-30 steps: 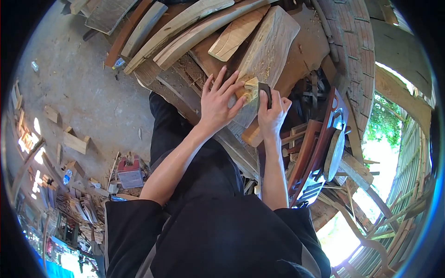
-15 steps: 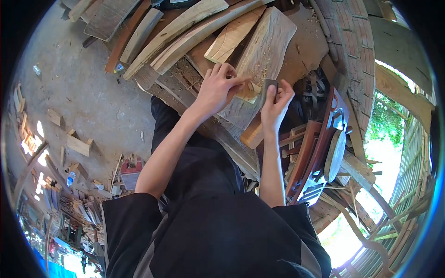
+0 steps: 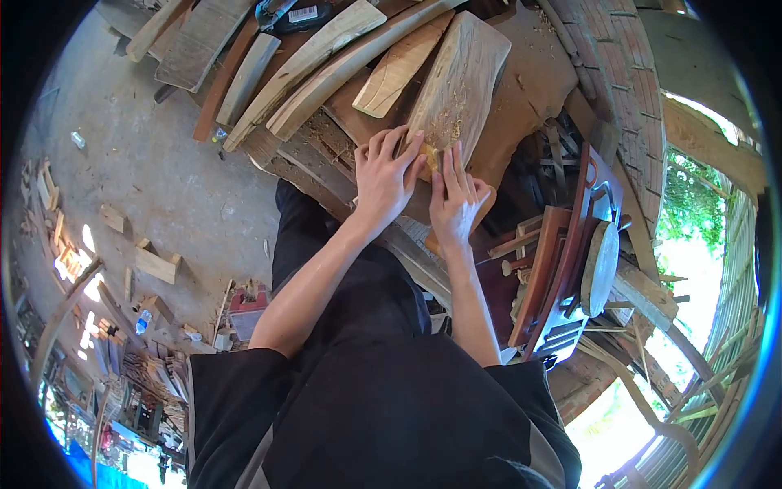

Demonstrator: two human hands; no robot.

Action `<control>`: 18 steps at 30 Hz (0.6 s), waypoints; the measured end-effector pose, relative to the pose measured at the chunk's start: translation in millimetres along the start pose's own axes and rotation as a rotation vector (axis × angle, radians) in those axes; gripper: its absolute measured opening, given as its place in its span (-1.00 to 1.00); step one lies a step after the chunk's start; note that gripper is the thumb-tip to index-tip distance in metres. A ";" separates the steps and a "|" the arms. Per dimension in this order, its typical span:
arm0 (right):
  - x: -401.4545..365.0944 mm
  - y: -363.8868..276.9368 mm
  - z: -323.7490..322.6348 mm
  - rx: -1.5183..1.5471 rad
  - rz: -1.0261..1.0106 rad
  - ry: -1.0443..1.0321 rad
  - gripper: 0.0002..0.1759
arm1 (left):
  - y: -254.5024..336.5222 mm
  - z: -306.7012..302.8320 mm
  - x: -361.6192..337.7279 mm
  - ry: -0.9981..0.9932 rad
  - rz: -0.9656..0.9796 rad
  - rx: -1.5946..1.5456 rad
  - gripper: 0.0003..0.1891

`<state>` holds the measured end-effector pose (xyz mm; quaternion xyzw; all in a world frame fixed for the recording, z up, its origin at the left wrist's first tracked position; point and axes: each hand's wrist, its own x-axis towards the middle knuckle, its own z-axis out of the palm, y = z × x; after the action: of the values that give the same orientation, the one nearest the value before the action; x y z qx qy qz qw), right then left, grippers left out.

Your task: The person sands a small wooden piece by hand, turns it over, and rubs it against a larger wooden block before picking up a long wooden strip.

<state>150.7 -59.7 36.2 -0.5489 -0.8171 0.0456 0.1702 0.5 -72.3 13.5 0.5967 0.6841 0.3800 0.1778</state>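
Note:
My left hand (image 3: 383,178) is at the lower end of a thick wooden board (image 3: 468,69), thumb and fingertips closed on a small yellowish piece (image 3: 431,155). Close on its right, my right hand (image 3: 458,200) has its fingers pressed together around a small grey block, of which only a dark edge (image 3: 440,160) shows. The two hands nearly touch, and the block's edge lies against the yellowish piece. Fine shavings (image 3: 456,122) are scattered on the board just above the fingertips.
Curved wooden pieces (image 3: 326,57) lie at the upper left of the board, near a dark bottle (image 3: 303,16). Reddish-brown wooden parts (image 3: 542,269) and a round wooden disc (image 3: 600,269) stand at the right. Wood offcuts (image 3: 159,265) lie on the concrete floor (image 3: 204,171).
My right hand has moved down and left, bringing the grey block against the yellowish piece and mostly hiding it. My left hand has moved slightly down. The camera view has shifted a little.

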 end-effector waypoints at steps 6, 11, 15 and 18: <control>-1.0 -6.4 -0.1 0.007 -0.004 0.062 -0.55 | -6.0 -0.2 1.9 -0.033 0.045 0.057 -0.58; 1.2 -7.3 -15.0 -0.102 -0.035 -0.008 -0.59 | -7.2 5.1 0.4 -0.010 0.047 0.002 -0.61; 2.2 -8.8 -1.9 -0.054 -0.003 0.074 -0.60 | -8.3 3.5 0.9 -0.013 0.058 0.029 -0.61; -4.4 -13.5 -15.6 -0.148 0.000 -0.030 -0.59 | -8.9 4.6 1.4 0.000 0.055 0.010 -0.61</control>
<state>145.4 -70.7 53.4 -0.5594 -0.8206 -0.0068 0.1166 -2.7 -69.5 4.3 0.6163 0.6692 0.3813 0.1644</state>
